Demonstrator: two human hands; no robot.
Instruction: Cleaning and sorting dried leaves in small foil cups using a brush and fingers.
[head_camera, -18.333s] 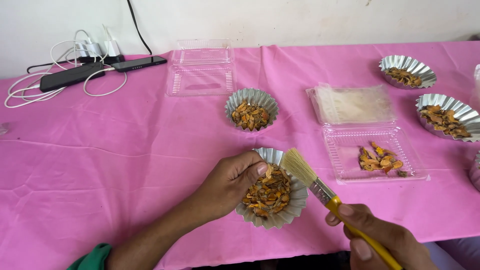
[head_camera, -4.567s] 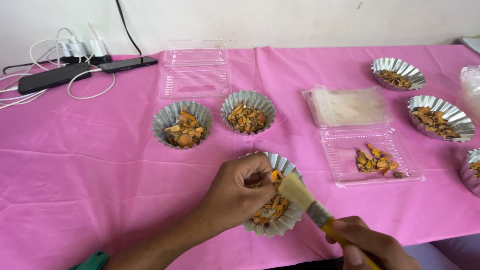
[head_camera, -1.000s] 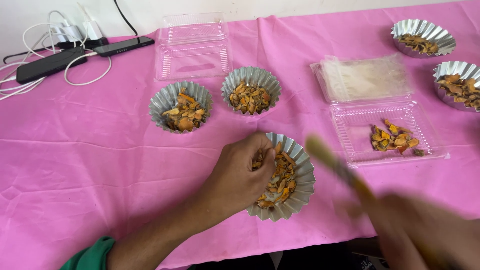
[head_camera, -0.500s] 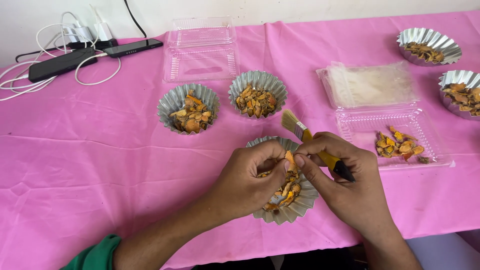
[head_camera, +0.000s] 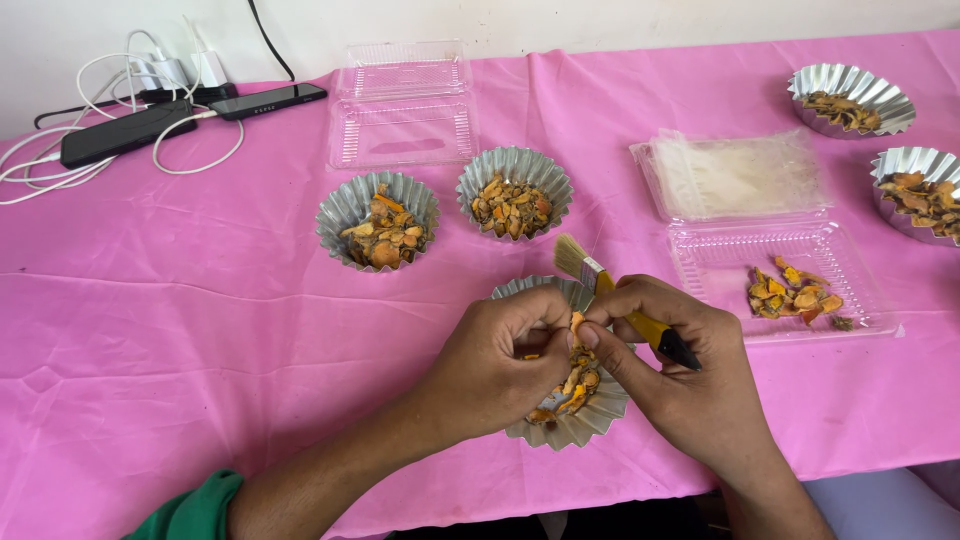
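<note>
Left hand (head_camera: 500, 365): over the near fluted silver foil cup (head_camera: 590, 420) of orange-brown dried pieces, fingers curled, thumb & forefinger pinching one orange dried piece (head_camera: 576, 324) w/ the right hand's fingertips.
Right hand (head_camera: 690, 375): fingers closed round the yellow-handled flat brush w/ pale bristles (head_camera: 612, 296); thumb & forefinger also meet on that same piece. Brush lies tilted across the hand, bristles up-left above the cup's far rim, dark handle end sticking out to the right.
Near cup: front edge of the pink tablecloth (head_camera: 200, 330), partly hidden under both hands.
Other cups: two filled foil cups (head_camera: 378, 220) side by side just beyond; two more foil cups (head_camera: 850, 98) far right.
Clear plastic tray w/ few orange pieces (head_camera: 780, 280): right of the hands, near, not touching.
Pile of clear plastic bags (head_camera: 735, 175): behind that tray.
Open empty clear clamshell box (head_camera: 403, 100): back centre.
Black phones & white cables (head_camera: 150, 110): back left.
Sleeve: green cuff (head_camera: 190, 510) on left arm.
</note>
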